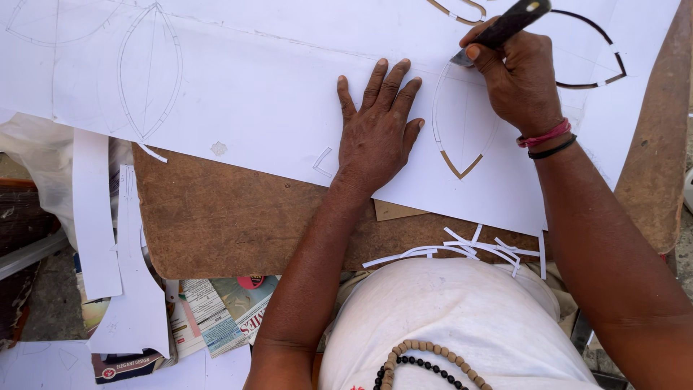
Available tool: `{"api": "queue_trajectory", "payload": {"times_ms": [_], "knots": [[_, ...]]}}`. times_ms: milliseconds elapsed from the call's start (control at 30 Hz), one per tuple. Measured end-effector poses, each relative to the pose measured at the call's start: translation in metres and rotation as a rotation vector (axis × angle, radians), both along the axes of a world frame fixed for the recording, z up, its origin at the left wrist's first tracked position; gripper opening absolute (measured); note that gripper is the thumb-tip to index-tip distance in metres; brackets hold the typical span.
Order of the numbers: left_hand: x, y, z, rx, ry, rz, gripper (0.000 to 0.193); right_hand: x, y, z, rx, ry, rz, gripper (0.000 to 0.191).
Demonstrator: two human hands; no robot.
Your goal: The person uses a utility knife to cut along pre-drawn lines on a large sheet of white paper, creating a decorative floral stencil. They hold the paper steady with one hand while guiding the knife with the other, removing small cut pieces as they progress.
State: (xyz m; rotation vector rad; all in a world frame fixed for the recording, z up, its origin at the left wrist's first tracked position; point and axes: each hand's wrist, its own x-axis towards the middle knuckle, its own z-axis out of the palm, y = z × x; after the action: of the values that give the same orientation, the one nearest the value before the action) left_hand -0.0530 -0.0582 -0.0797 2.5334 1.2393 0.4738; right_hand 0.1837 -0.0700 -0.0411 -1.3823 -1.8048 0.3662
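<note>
Right grip [516, 68] clamps a dark-handled knife [505, 27], blade on the white sheet [253, 94] at a leaf outline [462, 130]. Left grip [375, 126] lies spread flat just beside it. Sheet's near edge crosses the brown tabletop [231, 224].

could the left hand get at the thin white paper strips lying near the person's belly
Probably yes. The left hand lies flat on the white sheet, holding nothing, and the paper strips lie on the brown board just behind it, uncovered. Only the right forearm passes close beside them.
</note>
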Motion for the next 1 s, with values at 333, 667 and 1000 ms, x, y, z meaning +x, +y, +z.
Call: {"api": "queue_trajectory", "payload": {"times_ms": [333,667,1000], "knots": [[-0.001,0.0,0.001,0.004,0.006,0.002,0.057,-0.004,0.006,0.009,-0.04,-0.109,0.021,0.011],[-0.001,-0.003,0.004,0.008,-0.008,0.028,0.058,0.0,0.026,0.026,-0.105,-0.469,0.047,0.016],[-0.004,-0.005,0.005,-0.003,0.007,0.037,0.058,-0.001,0.029,0.033,-0.208,-0.513,0.056,0.017]]}}
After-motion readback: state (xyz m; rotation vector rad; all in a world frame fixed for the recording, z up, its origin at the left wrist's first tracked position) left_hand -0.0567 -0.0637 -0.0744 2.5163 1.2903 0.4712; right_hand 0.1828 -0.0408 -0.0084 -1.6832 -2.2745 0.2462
